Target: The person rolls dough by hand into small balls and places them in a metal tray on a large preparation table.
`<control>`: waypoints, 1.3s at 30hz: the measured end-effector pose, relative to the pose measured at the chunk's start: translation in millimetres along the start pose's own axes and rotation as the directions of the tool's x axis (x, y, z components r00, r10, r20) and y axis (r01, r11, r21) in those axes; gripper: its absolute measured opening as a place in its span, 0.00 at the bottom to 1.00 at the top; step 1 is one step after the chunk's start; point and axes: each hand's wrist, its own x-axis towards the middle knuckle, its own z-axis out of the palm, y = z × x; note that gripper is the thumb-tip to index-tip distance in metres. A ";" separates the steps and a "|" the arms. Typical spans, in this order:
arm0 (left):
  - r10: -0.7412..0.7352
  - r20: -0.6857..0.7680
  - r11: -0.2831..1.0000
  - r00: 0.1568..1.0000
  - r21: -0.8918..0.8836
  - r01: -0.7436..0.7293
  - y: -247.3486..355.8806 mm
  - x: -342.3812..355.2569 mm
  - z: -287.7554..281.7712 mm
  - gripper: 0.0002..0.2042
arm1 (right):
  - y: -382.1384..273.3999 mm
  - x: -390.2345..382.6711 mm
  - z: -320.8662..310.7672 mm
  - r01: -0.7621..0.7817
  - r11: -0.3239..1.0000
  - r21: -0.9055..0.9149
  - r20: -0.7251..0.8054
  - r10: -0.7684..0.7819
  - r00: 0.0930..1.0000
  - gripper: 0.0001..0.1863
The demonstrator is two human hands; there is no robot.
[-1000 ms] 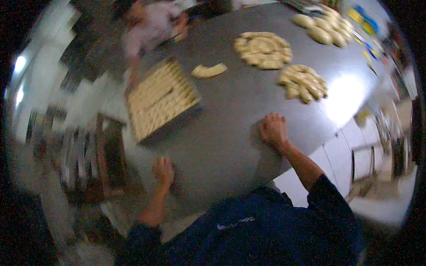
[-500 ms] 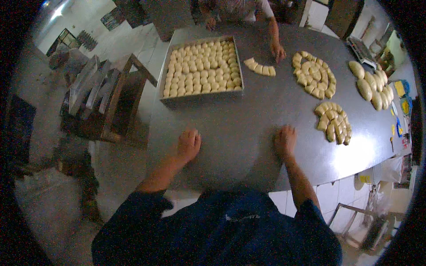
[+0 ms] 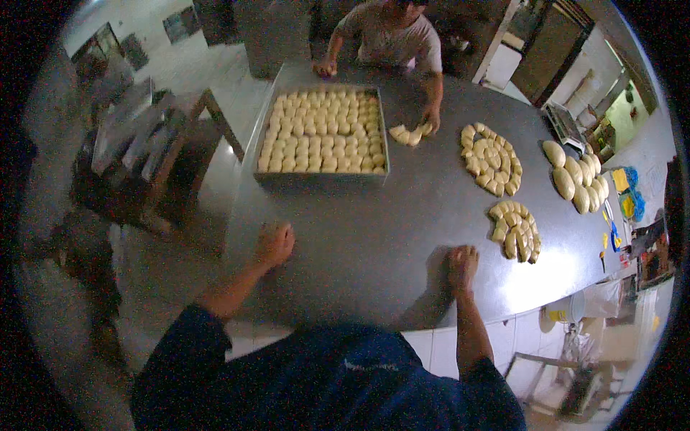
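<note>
My left hand [image 3: 274, 245] rests with curled fingers on the metal table [image 3: 345, 244], near its left edge. Also curled, my right hand [image 3: 463, 267] lies on the table beside a cluster of cut dough pieces [image 3: 516, 231]. Whatever may be under either palm is hidden. Beyond my left hand stands a square metal tray [image 3: 320, 177] filled with rows of round dough balls [image 3: 316, 133]. Right of the tray, a co-worker's hand [image 3: 431, 116] grips a short strip of cut dough [image 3: 408, 135]. The co-worker's other hand [image 3: 325, 69] is closed at the far edge.
A ring of cut dough pieces [image 3: 492, 159] lies to the right. Several large oval dough loaves [image 3: 575, 174] sit farther right, near a scale [image 3: 564, 126]. Blue and yellow items [image 3: 629, 194] lie along the right edge. A dark wooden rack [image 3: 190, 165] stands left of the table.
My view has tilted up, showing more of the co-worker. My hands have moved slightly farther apart. The co-worker's hand has taken hold of the dough strip, which is now bunched up.
</note>
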 end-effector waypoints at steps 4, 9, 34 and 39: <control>0.016 0.032 0.999 0.999 -0.042 -0.014 40.2 7.8 13.0 0.07 | -13.9 16.5 12.9 -0.219 0.976 0.013 -0.081 0.220 0.972 0.08; -0.005 -0.007 0.991 1.000 -0.133 0.004 26.6 -34.9 -4.2 0.12 | -46.9 -28.6 -19.7 0.036 0.986 -0.163 0.095 -0.020 0.995 0.08; -0.586 -0.092 0.751 0.805 0.312 0.582 -45.0 27.0 -57.7 0.44 | -364.9 70.9 33.8 -0.868 0.242 0.433 0.893 -0.246 0.377 0.19; -0.617 -0.100 0.716 0.780 0.339 0.610 -49.4 26.4 -67.9 0.43 | -348.7 219.7 53.7 -0.397 0.640 0.658 0.683 -0.285 0.672 0.20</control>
